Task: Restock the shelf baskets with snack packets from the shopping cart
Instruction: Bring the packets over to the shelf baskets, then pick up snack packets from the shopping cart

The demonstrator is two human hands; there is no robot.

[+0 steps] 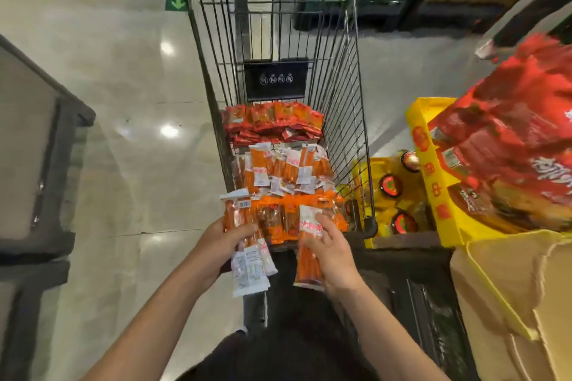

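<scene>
Both hands gripped orange-and-white plastic snack packets, left hand a bunch, right hand one; wire shopping cart remained well stocked, restocking far from finished.

You have one shopping cart at twelve o'clock, holding three kinds of snack packets. Your two hands each hold packets; the exact number is unclear.

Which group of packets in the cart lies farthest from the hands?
The dark red packets, stacked at the cart's far end below the black sign; the orange-and-white stick packets lie nearer.
</scene>
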